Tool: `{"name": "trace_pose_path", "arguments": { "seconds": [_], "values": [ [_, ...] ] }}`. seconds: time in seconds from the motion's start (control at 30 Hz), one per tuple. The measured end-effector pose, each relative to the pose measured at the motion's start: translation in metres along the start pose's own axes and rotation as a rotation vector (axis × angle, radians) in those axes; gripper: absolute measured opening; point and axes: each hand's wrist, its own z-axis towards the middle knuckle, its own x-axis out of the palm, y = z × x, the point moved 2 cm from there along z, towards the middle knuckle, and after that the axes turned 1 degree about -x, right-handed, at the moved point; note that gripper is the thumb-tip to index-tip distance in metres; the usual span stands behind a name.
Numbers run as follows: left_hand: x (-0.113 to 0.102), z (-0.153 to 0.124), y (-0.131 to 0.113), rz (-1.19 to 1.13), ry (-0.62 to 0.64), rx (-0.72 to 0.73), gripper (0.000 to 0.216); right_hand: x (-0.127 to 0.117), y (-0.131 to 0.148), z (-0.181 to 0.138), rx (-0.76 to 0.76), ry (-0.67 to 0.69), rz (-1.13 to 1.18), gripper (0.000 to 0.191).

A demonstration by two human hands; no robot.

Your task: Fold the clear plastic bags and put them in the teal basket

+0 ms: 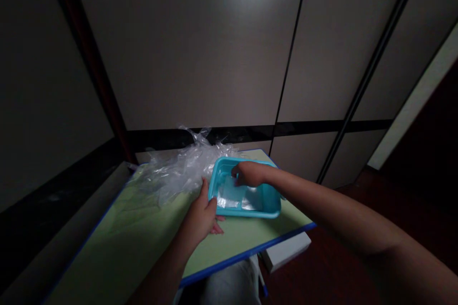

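A turquoise plastic tray [270, 202] sits on the far right part of a pale green table [143, 238]. My right hand [248, 174] reaches into the tray, fingers curled down onto clear plastic film [232, 198] lying inside it. My left hand [202, 217] rests on the table against the tray's near left corner, thumb touching the rim and fingers curled under. A heap of crumpled clear plastic bags [179, 169] lies just left of the tray, beyond my left hand.
The table has a blue edge [246, 255] and stands against a grey panelled wall [200, 57]. A white box-like object [286, 250] shows below the table's right corner. The floor to the right is dark reddish.
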Motion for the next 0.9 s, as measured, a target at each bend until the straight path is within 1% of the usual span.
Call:
{"name": "trace_pose_path", "arguments": {
  "seconds": [0.1, 0.17, 0.33, 0.47, 0.6, 0.73, 0.83, 0.9],
  "values": [
    [0.0, 0.001, 0.006, 0.014, 0.007, 0.004, 0.065, 0.013, -0.001, 0.014, -0.043, 0.093, 0.059, 0.026],
    [0.001, 0.002, 0.009, 0.007, 0.018, 0.011, 0.066, 0.022, 0.0, 0.021, -0.044, 0.129, 0.062, 0.025],
    [0.001, 0.001, 0.011, -0.004, 0.028, 0.006, 0.066, 0.036, 0.009, 0.033, -0.007, 0.134, 0.013, 0.024],
    [-0.001, -0.004, 0.008, -0.004, 0.019, -0.001, 0.065, 0.038, 0.016, 0.033, 0.008, 0.087, -0.053, 0.027],
    [-0.002, -0.004, 0.008, 0.0, 0.018, 0.002, 0.066, 0.039, 0.02, 0.029, 0.036, 0.032, -0.115, 0.035],
    [-0.002, 0.0, 0.012, 0.015, 0.016, 0.008, 0.066, 0.039, 0.022, 0.026, 0.071, -0.106, -0.228, 0.043],
    [-0.001, 0.002, 0.014, 0.013, 0.022, -0.013, 0.066, 0.036, 0.026, 0.02, 0.03, -0.178, -0.322, 0.042],
    [-0.001, 0.003, 0.014, 0.005, 0.021, -0.027, 0.066, 0.031, 0.029, 0.013, -0.008, -0.221, -0.373, 0.037]
  ]
}}
